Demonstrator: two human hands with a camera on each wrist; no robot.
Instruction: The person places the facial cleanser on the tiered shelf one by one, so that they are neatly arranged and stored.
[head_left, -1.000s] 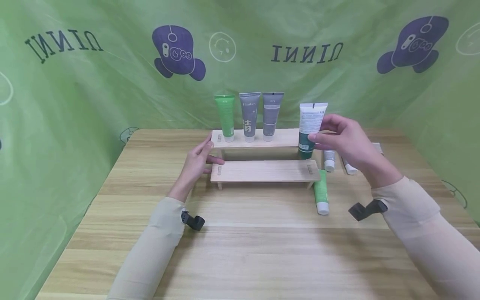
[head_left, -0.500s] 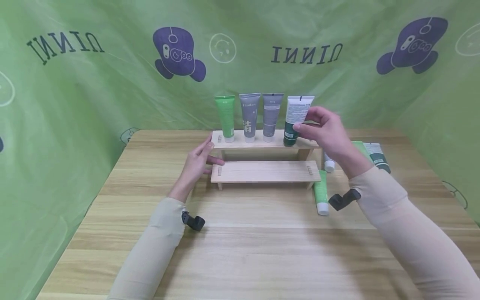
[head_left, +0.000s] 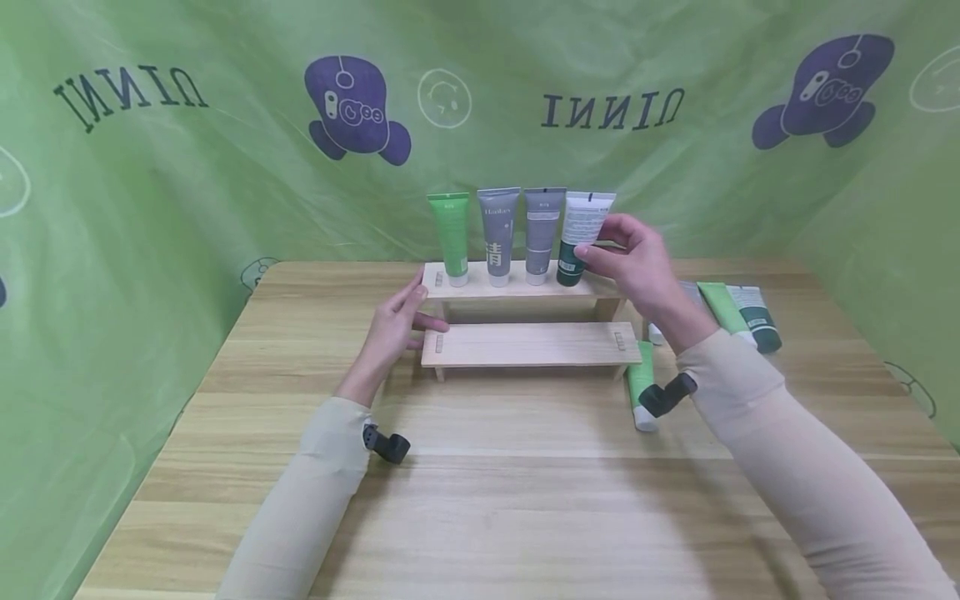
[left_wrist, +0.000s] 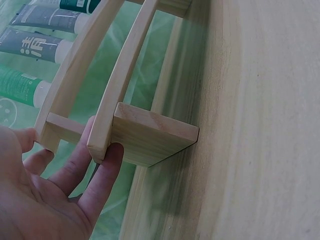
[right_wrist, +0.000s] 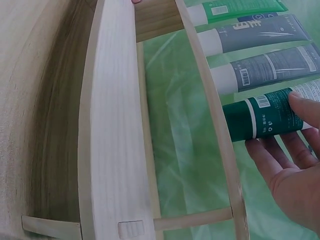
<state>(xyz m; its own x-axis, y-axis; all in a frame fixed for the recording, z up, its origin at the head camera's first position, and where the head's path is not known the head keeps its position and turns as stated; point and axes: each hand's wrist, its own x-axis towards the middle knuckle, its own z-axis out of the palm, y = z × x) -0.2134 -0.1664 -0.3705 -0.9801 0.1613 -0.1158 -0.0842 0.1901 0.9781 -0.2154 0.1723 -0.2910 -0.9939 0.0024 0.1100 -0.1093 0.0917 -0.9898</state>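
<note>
A two-tier wooden rack (head_left: 529,345) stands on the table. My left hand (head_left: 392,323) grips its left end, with fingers (left_wrist: 102,185) at the ends of both boards in the left wrist view. Upright on the upper board, caps down, are a green tube (head_left: 452,233) and two grey tubes (head_left: 498,229), (head_left: 542,233). To their right my right hand (head_left: 628,260) pinches a white and dark green squeeze tube (head_left: 583,225) between thumb and fingers. In the right wrist view this tube's dark green cap end (right_wrist: 239,121) is at the upper board; its far end is cut off.
A green tube (head_left: 641,375) with a white cap lies on the table by the rack's right end. More tubes lie farther right, among them a light green one (head_left: 724,310) and a white and dark green one (head_left: 757,321). A green printed curtain (head_left: 480,100) hangs behind.
My right hand has carried the white and dark green tube leftward and onto the upper board, close beside the grey tubes. My left hand has stayed on the rack.
</note>
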